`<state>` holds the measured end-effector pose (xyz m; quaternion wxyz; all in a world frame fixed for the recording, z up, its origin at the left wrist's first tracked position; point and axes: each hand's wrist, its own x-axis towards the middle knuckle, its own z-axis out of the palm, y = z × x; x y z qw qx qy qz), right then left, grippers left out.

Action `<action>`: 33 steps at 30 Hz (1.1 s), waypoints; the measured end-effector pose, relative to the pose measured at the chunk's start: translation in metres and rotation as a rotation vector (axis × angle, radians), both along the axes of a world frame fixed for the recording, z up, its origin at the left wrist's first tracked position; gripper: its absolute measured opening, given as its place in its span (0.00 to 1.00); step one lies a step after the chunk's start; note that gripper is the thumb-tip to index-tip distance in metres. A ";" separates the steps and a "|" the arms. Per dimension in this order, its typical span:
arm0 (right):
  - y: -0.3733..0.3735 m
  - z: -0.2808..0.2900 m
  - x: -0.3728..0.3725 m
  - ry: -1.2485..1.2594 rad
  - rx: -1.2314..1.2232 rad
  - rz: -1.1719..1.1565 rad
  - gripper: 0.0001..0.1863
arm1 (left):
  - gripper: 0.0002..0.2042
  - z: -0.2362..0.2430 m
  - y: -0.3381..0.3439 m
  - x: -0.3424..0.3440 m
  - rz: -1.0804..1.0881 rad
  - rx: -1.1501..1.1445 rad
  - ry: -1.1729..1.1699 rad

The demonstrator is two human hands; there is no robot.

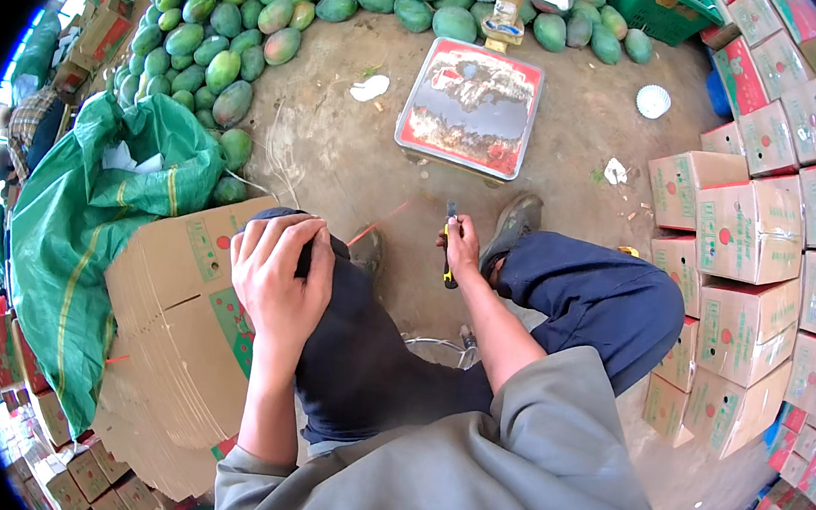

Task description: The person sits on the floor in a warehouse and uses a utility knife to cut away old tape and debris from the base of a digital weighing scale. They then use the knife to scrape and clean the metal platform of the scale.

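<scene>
My left hand rests on my bent left knee, its fingers laid over the kneecap and no object visible in it. Between my legs, my right hand grips a yellow-and-black utility knife. The blade end points away from me, toward the scale. Beyond it on the floor is a platform scale with a worn red-edged plate and nothing on it. A stack of flattened cardboard boxes lies beside my left leg, partly hidden by my left arm.
Many green mangoes are heaped at the far left and behind the scale. A green woven sack stands at left. Packed cartons are stacked at right. A green crate sits at the back. Another person is at far left.
</scene>
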<state>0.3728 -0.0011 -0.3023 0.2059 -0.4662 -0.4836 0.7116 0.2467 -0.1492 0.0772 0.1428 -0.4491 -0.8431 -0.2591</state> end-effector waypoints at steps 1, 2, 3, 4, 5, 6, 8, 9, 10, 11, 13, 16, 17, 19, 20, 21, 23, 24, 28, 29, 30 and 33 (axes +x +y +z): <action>0.002 0.013 -0.004 0.028 0.021 -0.002 0.12 | 0.03 -0.001 0.002 -0.001 0.002 -0.001 -0.002; 0.002 0.029 -0.012 0.064 0.038 0.000 0.12 | 0.03 0.001 0.003 -0.001 0.002 -0.011 -0.006; 0.004 0.046 -0.019 0.100 0.067 0.023 0.12 | 0.03 0.002 0.005 -0.001 0.003 -0.021 -0.011; 0.004 0.072 -0.029 0.167 0.093 0.045 0.12 | 0.03 0.004 0.006 -0.002 0.007 -0.034 -0.010; 0.004 0.099 -0.040 0.234 0.119 0.070 0.12 | 0.04 0.005 0.007 -0.004 0.008 -0.040 -0.044; 0.002 0.131 -0.051 0.304 0.144 0.103 0.12 | 0.05 0.009 0.005 -0.007 -0.001 -0.048 -0.081; -0.003 0.206 -0.063 0.402 0.190 0.166 0.12 | 0.07 0.015 0.003 -0.013 0.040 -0.017 -0.299; -0.005 0.243 -0.064 0.435 0.226 0.194 0.12 | 0.09 0.018 0.005 -0.016 0.036 0.121 -0.523; -0.009 0.276 -0.064 0.470 0.256 0.222 0.12 | 0.10 0.024 0.005 -0.017 0.044 0.169 -0.706; -0.012 0.304 -0.060 0.461 0.301 0.260 0.12 | 0.11 0.027 0.005 -0.019 -0.009 0.250 -0.835; -0.016 0.345 -0.049 0.420 0.401 0.329 0.12 | 0.13 0.031 0.007 -0.018 -0.122 0.424 -1.067; -0.024 0.378 -0.038 0.376 0.540 0.429 0.11 | 0.13 0.043 -0.003 -0.012 -0.145 0.479 -1.143; -0.026 0.385 -0.036 0.371 0.535 0.450 0.10 | 0.12 0.043 -0.008 -0.012 -0.158 0.489 -1.151; -0.030 0.394 -0.031 0.358 0.526 0.490 0.10 | 0.12 0.047 -0.015 -0.010 -0.183 0.536 -1.176; -0.030 0.394 -0.030 0.357 0.558 0.501 0.10 | 0.11 0.049 -0.018 -0.009 -0.198 0.560 -1.189; -0.029 0.393 -0.029 0.355 0.591 0.510 0.10 | 0.11 0.051 -0.021 -0.009 -0.228 0.574 -1.194; -0.027 0.395 -0.027 0.342 0.631 0.542 0.10 | 0.10 0.055 -0.027 -0.010 -0.252 0.589 -1.220; -0.026 0.399 -0.025 0.325 0.642 0.559 0.11 | 0.10 0.056 -0.028 -0.010 -0.269 0.595 -1.234; -0.014 0.420 -0.013 0.199 0.656 0.715 0.12 | 0.07 0.062 -0.025 -0.007 -0.148 0.410 -1.087; -0.011 0.417 -0.009 0.244 0.715 0.715 0.12 | 0.07 0.060 -0.023 -0.005 -0.158 0.411 -1.102; -0.006 0.416 -0.004 0.260 0.817 0.751 0.10 | 0.06 0.053 -0.026 -0.006 -0.163 0.434 -1.188; 0.007 0.419 0.018 0.130 0.843 0.842 0.13 | 0.05 0.040 -0.018 0.006 -0.225 0.366 -1.309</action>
